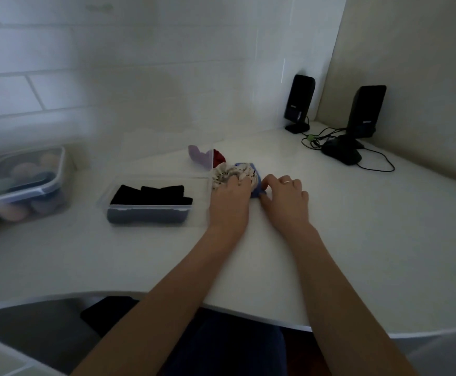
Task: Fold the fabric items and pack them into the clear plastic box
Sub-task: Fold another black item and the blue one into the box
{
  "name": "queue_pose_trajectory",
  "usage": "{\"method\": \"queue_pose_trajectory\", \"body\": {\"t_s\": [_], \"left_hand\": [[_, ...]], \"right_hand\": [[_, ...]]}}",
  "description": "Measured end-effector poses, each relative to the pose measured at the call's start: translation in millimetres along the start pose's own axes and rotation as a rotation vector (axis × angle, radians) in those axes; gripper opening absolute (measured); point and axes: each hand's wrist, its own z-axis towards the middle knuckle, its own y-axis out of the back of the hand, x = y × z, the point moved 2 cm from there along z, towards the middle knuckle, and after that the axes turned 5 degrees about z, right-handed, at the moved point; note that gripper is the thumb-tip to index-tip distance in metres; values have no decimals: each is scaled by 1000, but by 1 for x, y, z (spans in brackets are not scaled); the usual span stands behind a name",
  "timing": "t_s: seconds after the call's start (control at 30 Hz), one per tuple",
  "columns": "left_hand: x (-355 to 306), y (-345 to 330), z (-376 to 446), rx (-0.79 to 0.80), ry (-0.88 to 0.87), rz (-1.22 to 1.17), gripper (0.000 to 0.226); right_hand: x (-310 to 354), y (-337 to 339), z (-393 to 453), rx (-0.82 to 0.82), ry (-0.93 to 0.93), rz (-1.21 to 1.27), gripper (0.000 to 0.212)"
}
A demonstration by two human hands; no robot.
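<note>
Fingers (239,183) of the left hand (229,196) press the cream fabric (225,172); right hand (286,195) pinches blue fabric (256,189).
Clear plastic box (156,213) already holds folded dark pieces; the lilac piece (198,156) and red piece (218,156) remain unpacked.

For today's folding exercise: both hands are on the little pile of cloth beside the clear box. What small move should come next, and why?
Probably finish the fold on the blue cloth: the right hand pinches its edge while the left hand presses the cream patterned cloth lying on it. The clear box alongside holds black cloths and still has room at its right end.
</note>
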Motion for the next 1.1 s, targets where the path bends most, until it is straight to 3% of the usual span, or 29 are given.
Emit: {"method": "queue_pose_trajectory", "body": {"t_s": [0.13,0.23,0.37,0.43,0.5,0.57,0.67,0.83,0.97,1.03,1.1], "left_hand": [[0,-7,-2,75,58,113,28],[1,-13,-4,136,131,152,47],[-1,-5,-7,86,141,-189,51],[-4,2,-9,54,143,-414,69],[-8,6,-8,100,175,-642,85],[-12,10,-4,144,184,-797,88],[-14,15,-4,224,188,-972,81],[-5,20,-2,351,256,-1314,44],[-3,18,1,321,193,-1225,29],[-2,16,2,284,236,-1243,27],[-2,13,2,242,269,-1268,23]], "right_hand": [[5,-1,2,-1,72,-14,23],[12,13,1,-125,45,469,10],[18,30,-6,-273,-46,870,6],[18,34,-6,-314,-78,969,5],[15,37,-4,-322,-111,1083,4],[13,39,-2,-295,-155,1194,5],[12,39,-2,-260,-214,1262,8],[6,41,0,-236,-293,1346,14],[4,39,1,-172,-291,1314,29],[5,38,2,-62,-261,1322,41],[6,37,1,60,-205,1269,39]]}}
